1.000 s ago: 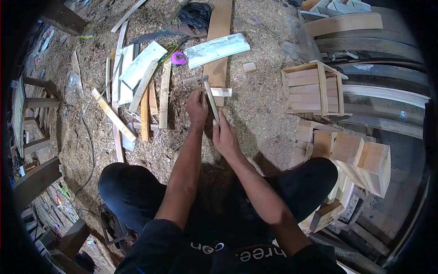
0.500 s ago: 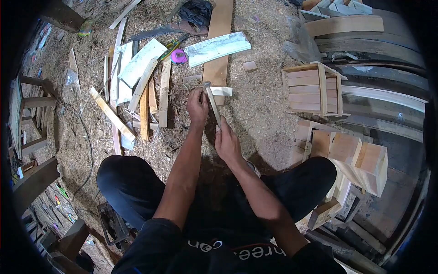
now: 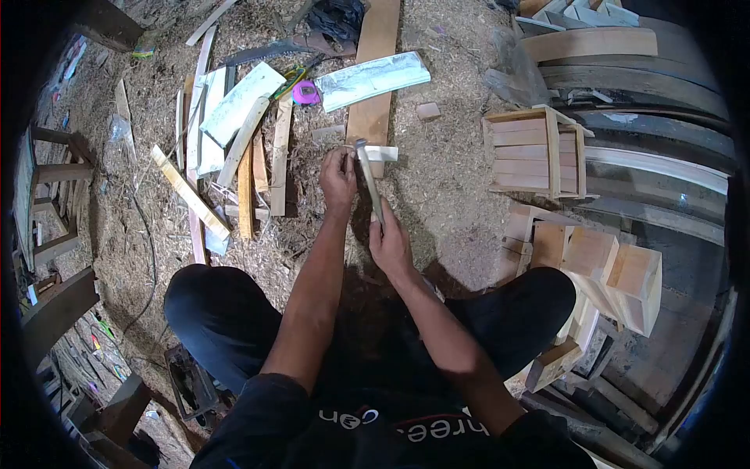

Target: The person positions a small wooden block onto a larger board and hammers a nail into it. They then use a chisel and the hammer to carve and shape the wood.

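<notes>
My right hand is wrapped round the handle of a hammer, whose metal head points away from me. Just left of that head, my left hand is closed with fingertips pressed together; whatever it pinches is too small to make out. Beneath the hammer head lies a short pale wood piece, partly hidden by the hammer and crossing the near end of a long brown board. A white-painted board rests across that brown board farther off.
Loose wood strips and a pink tape measure lie at left on shavings-covered ground. A slatted wooden crate and boxy wooden pieces stand at right, beside stacked planks. A black plastic bag sits at the far end.
The hammer has tilted slightly, its head shifting a little to the right with a small turn of my right hand. My left hand stays in nearly the same place.
</notes>
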Action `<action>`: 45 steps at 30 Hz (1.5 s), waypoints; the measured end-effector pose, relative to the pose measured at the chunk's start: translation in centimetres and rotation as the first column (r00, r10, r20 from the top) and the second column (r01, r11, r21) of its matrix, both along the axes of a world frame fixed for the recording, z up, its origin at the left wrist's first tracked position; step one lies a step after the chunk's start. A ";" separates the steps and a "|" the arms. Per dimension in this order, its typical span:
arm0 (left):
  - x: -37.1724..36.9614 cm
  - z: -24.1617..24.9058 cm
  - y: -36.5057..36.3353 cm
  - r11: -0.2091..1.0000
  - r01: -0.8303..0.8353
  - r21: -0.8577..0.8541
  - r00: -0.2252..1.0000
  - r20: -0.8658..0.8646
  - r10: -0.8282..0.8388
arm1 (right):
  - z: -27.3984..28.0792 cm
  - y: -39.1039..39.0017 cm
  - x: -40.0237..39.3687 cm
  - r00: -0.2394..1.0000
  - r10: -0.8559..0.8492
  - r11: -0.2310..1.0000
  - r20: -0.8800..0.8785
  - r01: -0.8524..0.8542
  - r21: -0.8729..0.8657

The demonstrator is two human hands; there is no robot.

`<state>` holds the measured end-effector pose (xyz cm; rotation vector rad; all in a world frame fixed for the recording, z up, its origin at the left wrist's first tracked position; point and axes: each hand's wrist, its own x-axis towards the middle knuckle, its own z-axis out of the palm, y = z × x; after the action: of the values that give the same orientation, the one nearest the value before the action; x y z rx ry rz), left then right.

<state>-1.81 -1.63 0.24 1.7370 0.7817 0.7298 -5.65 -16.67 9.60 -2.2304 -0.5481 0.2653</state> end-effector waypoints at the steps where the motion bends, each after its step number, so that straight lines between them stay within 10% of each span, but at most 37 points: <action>1: 0.0 0.0 0.1 1.000 0.000 0.001 1.000 0.000 0.000 | 0.3 0.3 0.2 1.000 0.000 1.000 0.000 0.000 0.001; 3: 0.0 0.3 0.1 1.000 0.022 0.013 1.000 0.000 -0.022 | 0.8 0.9 1.3 0.962 -0.161 0.975 -0.221 0.120 -0.187; 9: -0.1 2.0 0.2 0.997 0.039 0.068 0.999 0.031 -0.042 | -2.2 2.4 5.1 0.949 -0.314 0.949 0.002 0.314 -0.034; 20: 0.2 0.0 0.1 0.911 0.055 -0.408 0.996 -0.047 -0.081 | -5.7 2.3 15.2 0.808 -0.584 0.809 -0.085 0.587 0.020; 25: 0.7 -1.7 0.5 0.866 0.022 -0.500 0.997 -0.053 -0.055 | -7.1 1.8 21.4 0.831 -0.546 0.837 -0.108 0.533 -0.127; 27: 0.8 -1.8 0.6 0.857 0.023 -0.514 0.996 -0.057 -0.061 | -8.2 2.0 22.7 0.880 -0.411 0.901 0.239 0.431 -0.039; 31: 0.5 -1.3 0.2 0.907 -0.019 -0.420 0.997 -0.074 -0.013 | -8.6 2.0 24.1 0.910 -0.276 0.944 0.310 0.317 -0.090; 38: 0.3 3.4 0.5 0.962 0.073 -0.262 0.824 -0.528 -0.206 | -10.1 0.7 24.3 0.923 -0.266 0.959 0.278 0.284 -0.026; 40: 0.3 3.2 1.6 0.757 0.017 -0.654 0.894 -0.328 -0.304 | -10.2 0.2 22.4 0.902 -0.301 0.953 0.310 0.298 0.059; 45: -0.3 0.8 3.5 0.523 0.081 -0.848 0.941 -0.108 -0.322 | -8.0 -1.8 14.8 0.921 -0.388 0.921 0.036 0.388 0.023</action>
<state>-2.15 1.86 1.08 0.9794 0.8789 -0.0961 9.20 -18.50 1.61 -2.2757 -0.1171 0.0092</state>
